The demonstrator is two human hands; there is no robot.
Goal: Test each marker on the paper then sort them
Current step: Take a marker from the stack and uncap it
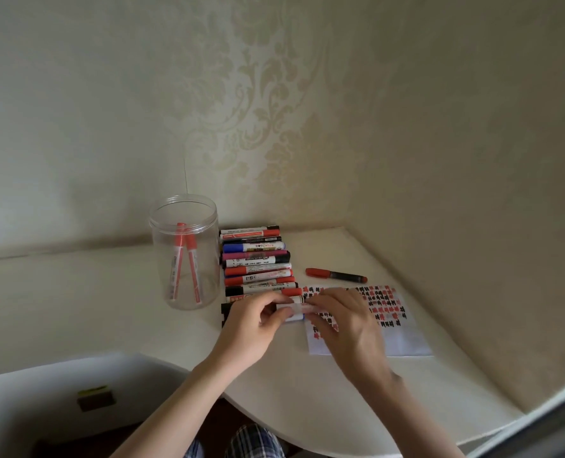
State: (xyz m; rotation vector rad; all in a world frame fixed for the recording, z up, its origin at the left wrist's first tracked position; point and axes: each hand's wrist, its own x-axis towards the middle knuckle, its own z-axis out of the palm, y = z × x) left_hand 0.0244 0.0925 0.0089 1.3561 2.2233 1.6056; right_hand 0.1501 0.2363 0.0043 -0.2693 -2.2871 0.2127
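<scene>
while a marker [292, 312] is held level between both hands just over the left edge of the paper [403, 338], its cap looks about to be pulled, though that is only judged. the left hand [251, 328] is curled round the white barrel, its grip clamped on it; the right hand [344, 322] is closed over the other end, at three o'clock, where the cap is hidden under the fingers. a marker of this kind is judged light, stiff and smooth, so a firm pinch on the barrel's middle is called for, with the cap taken near its rim and pulled straight. slipping is the likely fault, since the plastic is glossy. the paper is thin and may slide on the bench [109, 292] if pressed sideways. the row of markers [258, 262] lies at twelve o'clock from the hands, a loose red-capped marker [337, 275] at one o'clock, and the clear jar [185, 252] with two red markers at ten o'clock.
</scene>
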